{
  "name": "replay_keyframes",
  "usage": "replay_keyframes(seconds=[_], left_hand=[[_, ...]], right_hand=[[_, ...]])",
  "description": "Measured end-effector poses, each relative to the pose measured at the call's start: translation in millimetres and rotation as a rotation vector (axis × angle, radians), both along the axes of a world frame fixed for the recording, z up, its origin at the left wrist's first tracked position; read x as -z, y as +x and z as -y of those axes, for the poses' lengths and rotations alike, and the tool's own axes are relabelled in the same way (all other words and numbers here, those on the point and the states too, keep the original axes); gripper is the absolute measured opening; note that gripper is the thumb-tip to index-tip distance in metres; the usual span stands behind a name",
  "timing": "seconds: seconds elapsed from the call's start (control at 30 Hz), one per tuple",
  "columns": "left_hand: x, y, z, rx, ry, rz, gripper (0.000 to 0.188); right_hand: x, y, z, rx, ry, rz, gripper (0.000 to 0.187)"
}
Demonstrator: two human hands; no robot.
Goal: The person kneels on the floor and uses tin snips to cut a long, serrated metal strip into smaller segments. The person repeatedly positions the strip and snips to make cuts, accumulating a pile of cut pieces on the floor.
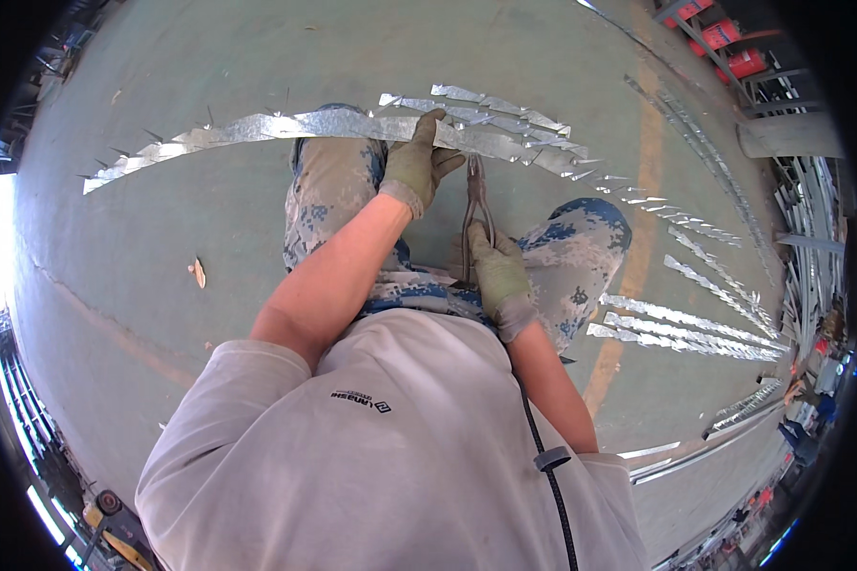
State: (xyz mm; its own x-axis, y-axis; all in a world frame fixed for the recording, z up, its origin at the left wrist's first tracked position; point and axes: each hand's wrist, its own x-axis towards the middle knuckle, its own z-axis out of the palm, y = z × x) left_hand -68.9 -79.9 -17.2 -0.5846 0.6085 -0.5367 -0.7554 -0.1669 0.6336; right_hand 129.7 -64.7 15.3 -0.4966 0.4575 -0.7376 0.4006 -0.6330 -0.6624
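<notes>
A long, shiny metal strip with upright spikes [257,127] spans across in front of my knees. My left hand [412,169], in a greenish work glove, grips it near the middle, with one finger laid over its face. In my gloved right hand [500,274] is a pair of pliers [476,198], the handles toward me. The jaws point away from me and meet the strip's near edge, just right of my left hand. Whether they bite on the metal is too small to tell. Further spiked strips [505,121] lie on the floor right behind the held one.
Several toothed metal strips [695,322] lie on the green floor [209,57] to my right. Longer strips [709,152] lie beyond a yellow floor line [649,143]. Red cylinders [719,36] stand at the far right. Metal stock [814,228] is piled along the right edge.
</notes>
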Motion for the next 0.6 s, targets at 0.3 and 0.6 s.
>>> replay_keyframes(seconds=[0.3,0.6], left_hand=[[2.6,2.6,1.1,-0.032,0.018,0.013,0.037],[2.1,2.2,0.7,-0.047,0.021,0.038,0.034]], right_hand=[[3.6,-14.9,8.9,0.019,0.099,-0.014,0.039],[11.7,-19.5,14.7,-0.102,0.284,0.018,0.037]])
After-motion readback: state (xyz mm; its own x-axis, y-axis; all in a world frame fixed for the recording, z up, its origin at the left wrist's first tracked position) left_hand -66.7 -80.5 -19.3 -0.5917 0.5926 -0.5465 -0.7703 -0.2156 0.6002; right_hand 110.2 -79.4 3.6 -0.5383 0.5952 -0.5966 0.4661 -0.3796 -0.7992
